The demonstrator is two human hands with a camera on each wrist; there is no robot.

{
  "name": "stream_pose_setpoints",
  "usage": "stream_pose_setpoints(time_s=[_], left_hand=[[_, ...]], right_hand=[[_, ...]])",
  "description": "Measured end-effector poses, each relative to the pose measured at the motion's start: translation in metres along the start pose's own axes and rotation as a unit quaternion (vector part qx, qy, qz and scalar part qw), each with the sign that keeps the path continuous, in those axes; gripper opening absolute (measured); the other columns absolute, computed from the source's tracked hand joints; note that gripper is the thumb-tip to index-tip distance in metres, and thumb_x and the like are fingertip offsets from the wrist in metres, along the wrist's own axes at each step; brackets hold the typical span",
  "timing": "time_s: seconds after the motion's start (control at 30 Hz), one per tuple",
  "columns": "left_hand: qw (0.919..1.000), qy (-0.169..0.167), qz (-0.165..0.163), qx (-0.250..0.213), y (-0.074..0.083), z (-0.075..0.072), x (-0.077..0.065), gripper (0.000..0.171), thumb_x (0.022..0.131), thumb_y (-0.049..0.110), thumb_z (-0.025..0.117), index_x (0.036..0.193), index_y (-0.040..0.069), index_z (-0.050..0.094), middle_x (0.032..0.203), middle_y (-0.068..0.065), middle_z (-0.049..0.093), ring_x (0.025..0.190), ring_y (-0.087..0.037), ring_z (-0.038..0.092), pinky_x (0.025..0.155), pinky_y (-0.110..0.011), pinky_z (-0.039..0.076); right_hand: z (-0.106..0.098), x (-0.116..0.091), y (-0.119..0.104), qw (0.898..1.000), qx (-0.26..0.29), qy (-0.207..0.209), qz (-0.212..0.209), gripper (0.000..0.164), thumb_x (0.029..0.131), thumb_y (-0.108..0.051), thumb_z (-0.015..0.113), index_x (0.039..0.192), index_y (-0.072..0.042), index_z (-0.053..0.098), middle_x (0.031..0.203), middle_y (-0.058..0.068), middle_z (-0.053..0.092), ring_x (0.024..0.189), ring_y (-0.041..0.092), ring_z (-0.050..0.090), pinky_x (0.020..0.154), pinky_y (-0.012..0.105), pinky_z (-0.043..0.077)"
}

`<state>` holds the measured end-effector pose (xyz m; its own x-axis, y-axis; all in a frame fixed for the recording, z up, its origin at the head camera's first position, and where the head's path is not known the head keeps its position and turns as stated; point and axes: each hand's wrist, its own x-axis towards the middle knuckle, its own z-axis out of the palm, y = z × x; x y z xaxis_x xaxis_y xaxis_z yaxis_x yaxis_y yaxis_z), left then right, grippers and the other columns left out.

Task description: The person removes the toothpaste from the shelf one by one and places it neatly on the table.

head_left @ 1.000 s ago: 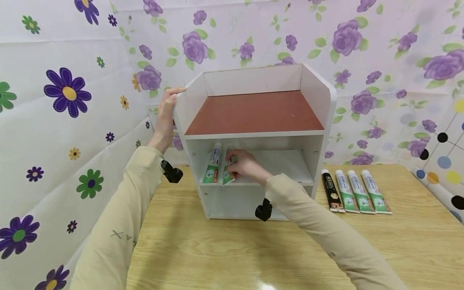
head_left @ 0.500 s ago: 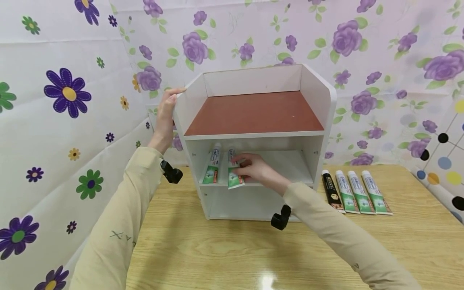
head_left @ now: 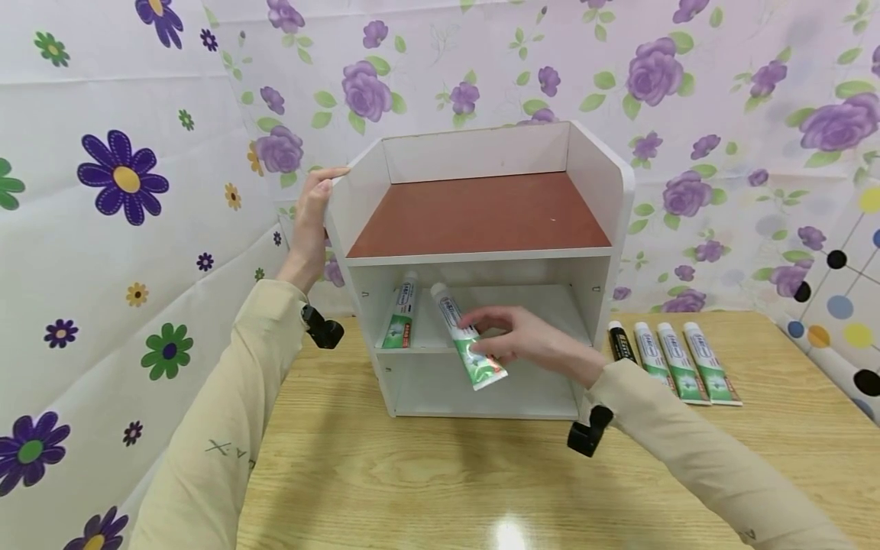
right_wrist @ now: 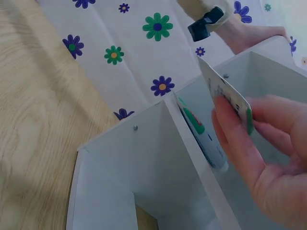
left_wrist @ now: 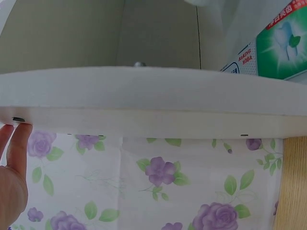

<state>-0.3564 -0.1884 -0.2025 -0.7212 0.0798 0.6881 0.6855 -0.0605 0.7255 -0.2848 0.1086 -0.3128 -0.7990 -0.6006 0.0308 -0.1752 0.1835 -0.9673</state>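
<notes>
My right hand (head_left: pixel 529 340) pinches a white and green toothpaste tube (head_left: pixel 467 336) between thumb and fingers. The tube slants in front of the cabinet's middle shelf, its white cap pointing back inside and its flat end toward me. In the right wrist view this held tube (right_wrist: pixel 225 93) shows edge-on. A second toothpaste tube (head_left: pixel 402 313) lies at the left end of the shelf. My left hand (head_left: pixel 312 218) rests against the left side panel (head_left: pixel 354 195) of the white cabinet, near its top edge; the left wrist view shows straight fingers (left_wrist: pixel 20 146) touching the panel's outer face.
The cabinet (head_left: pixel 481 253) stands on a wooden table (head_left: pixel 385 481), with a red-brown top board and a lower compartment. To its right lie a black toothpaste tube (head_left: pixel 622 344) and several white and green tubes (head_left: pixel 681 363) in a row. Flowered sheets hang behind and left.
My right hand has drawn the held toothpaste tube off the shelf, toward me and to the right, tilting it. The left hand stays on the side panel.
</notes>
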Motion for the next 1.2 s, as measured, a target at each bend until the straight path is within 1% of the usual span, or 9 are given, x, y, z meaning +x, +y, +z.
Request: stream_pose_setpoints(time_s=[0.13, 0.27, 0.47, 0.63, 0.7, 0.77, 1.0, 1.1, 1.2], left_hand=[[1.0, 0.002, -0.006, 0.004, 0.0, 0.001, 0.0, 0.039, 0.087, 0.039, 0.042, 0.114, 0.014, 0.056, 0.099, -0.013, 0.053, 0.073, -0.019, 0.054, 0.056, -0.031, 0.045], [1.0, 0.001, -0.008, 0.004, 0.001, 0.001, 0.0, 0.039, 0.087, 0.039, 0.042, 0.114, 0.013, 0.056, 0.098, -0.014, 0.054, 0.073, -0.02, 0.054, 0.056, -0.031, 0.046], [1.0, 0.003, -0.004, -0.001, 0.001, 0.0, -0.001, 0.038, 0.087, 0.038, 0.043, 0.113, 0.014, 0.056, 0.097, -0.014, 0.054, 0.072, -0.02, 0.054, 0.056, -0.031, 0.045], [1.0, 0.003, -0.005, 0.003, 0.001, 0.0, -0.002, 0.038, 0.087, 0.039, 0.043, 0.114, 0.014, 0.056, 0.097, -0.014, 0.053, 0.072, -0.019, 0.054, 0.055, -0.03, 0.046], [1.0, 0.002, -0.005, 0.005, 0.001, 0.0, -0.002, 0.039, 0.087, 0.039, 0.043, 0.114, 0.014, 0.056, 0.098, -0.013, 0.053, 0.072, -0.019, 0.054, 0.055, -0.03, 0.046], [1.0, 0.002, -0.005, 0.006, 0.001, 0.001, -0.001, 0.039, 0.087, 0.039, 0.043, 0.114, 0.014, 0.056, 0.098, -0.014, 0.053, 0.072, -0.02, 0.054, 0.055, -0.03, 0.046], [1.0, 0.004, -0.004, 0.005, 0.003, 0.001, -0.001, 0.04, 0.087, 0.04, 0.043, 0.114, 0.013, 0.056, 0.097, -0.015, 0.054, 0.071, -0.02, 0.055, 0.054, -0.03, 0.046], [1.0, 0.002, -0.005, 0.004, 0.003, 0.001, -0.002, 0.04, 0.087, 0.039, 0.043, 0.114, 0.013, 0.056, 0.098, -0.015, 0.054, 0.071, -0.02, 0.055, 0.055, -0.03, 0.046], [1.0, 0.0, -0.005, 0.004, 0.003, 0.001, -0.002, 0.039, 0.088, 0.039, 0.042, 0.115, 0.014, 0.056, 0.099, -0.015, 0.053, 0.071, -0.02, 0.054, 0.055, -0.03, 0.046]], right_hand=[[-0.01, -0.013, 0.003, 0.998, 0.0, -0.059, 0.019, 0.04, 0.082, -0.017, 0.067, 0.12, -0.017, 0.055, 0.117, 0.011, 0.05, 0.083, 0.031, 0.058, 0.065, 0.043, 0.051], [-0.02, -0.024, 0.008, 0.991, -0.007, -0.126, 0.035, 0.037, 0.083, -0.014, 0.066, 0.119, -0.015, 0.055, 0.116, 0.015, 0.051, 0.085, 0.032, 0.057, 0.064, 0.042, 0.051], [-0.03, -0.037, 0.018, 0.975, -0.02, -0.221, 0.024, 0.034, 0.084, -0.009, 0.063, 0.118, -0.01, 0.055, 0.106, 0.021, 0.055, 0.074, 0.024, 0.056, 0.057, 0.032, 0.05], [-0.04, -0.048, 0.026, 0.959, -0.031, -0.283, 0.006, 0.032, 0.086, -0.005, 0.06, 0.117, -0.006, 0.055, 0.089, 0.019, 0.059, 0.06, 0.016, 0.049, 0.051, 0.024, 0.045], [-0.045, -0.053, 0.029, 0.953, -0.036, -0.301, 0.004, 0.031, 0.086, -0.004, 0.059, 0.117, -0.005, 0.055, 0.08, 0.016, 0.057, 0.056, 0.014, 0.044, 0.049, 0.023, 0.042], [-0.051, -0.057, 0.032, 0.947, -0.041, -0.318, 0.008, 0.03, 0.087, -0.004, 0.057, 0.117, -0.005, 0.054, 0.077, 0.014, 0.055, 0.054, 0.013, 0.041, 0.049, 0.023, 0.04], [-0.072, -0.07, 0.044, 0.926, -0.075, -0.367, 0.052, 0.03, 0.088, -0.005, 0.055, 0.118, -0.008, 0.053, 0.098, 0.015, 0.057, 0.064, 0.013, 0.047, 0.054, 0.02, 0.042], [-0.08, -0.079, 0.052, 0.925, -0.089, -0.364, 0.071, 0.029, 0.088, -0.007, 0.056, 0.117, -0.011, 0.054, 0.095, 0.011, 0.057, 0.063, 0.011, 0.046, 0.056, 0.019, 0.041], [-0.088, -0.089, 0.06, 0.928, -0.087, -0.353, 0.082, 0.029, 0.088, -0.007, 0.055, 0.116, -0.01, 0.054, 0.092, 0.008, 0.056, 0.062, 0.01, 0.045, 0.055, 0.018, 0.04]])
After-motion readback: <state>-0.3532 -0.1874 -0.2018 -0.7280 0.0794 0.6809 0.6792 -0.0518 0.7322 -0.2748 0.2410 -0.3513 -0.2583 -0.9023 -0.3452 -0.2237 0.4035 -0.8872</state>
